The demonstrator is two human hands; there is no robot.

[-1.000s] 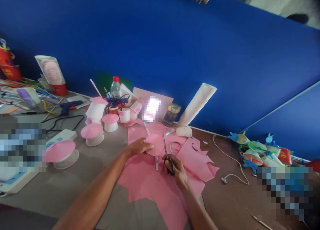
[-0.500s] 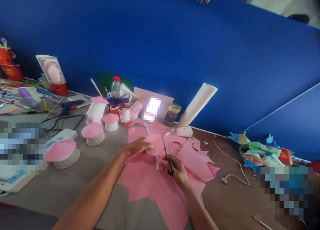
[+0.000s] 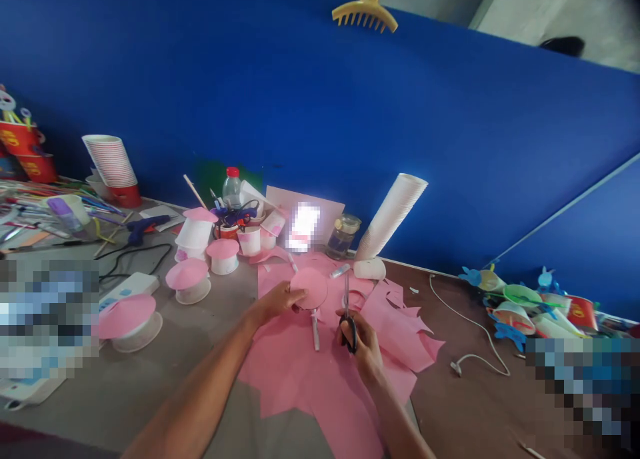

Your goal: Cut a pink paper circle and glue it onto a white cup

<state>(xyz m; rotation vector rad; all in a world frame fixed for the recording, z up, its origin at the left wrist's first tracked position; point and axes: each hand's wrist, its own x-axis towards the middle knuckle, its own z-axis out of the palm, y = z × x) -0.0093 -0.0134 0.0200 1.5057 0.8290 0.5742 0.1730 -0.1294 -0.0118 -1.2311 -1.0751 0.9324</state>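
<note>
Before the jar (image 3: 343, 238), the left hand (image 3: 280, 301) pinches a pink disc (image 3: 311, 287) while the right hand (image 3: 363, 342) grips scissors (image 3: 349, 320), blades apart from the disc, over pink paper (image 3: 300, 372) spread on the table (image 3: 140, 386). Pink-topped cups (image 3: 187, 276) stand left of the jar; a cup stack (image 3: 393, 218) leans to its right.

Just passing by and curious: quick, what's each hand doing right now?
Left hand: closed, holding a round pink paper piece.
Right hand: closed around the black handles of scissors.
</note>
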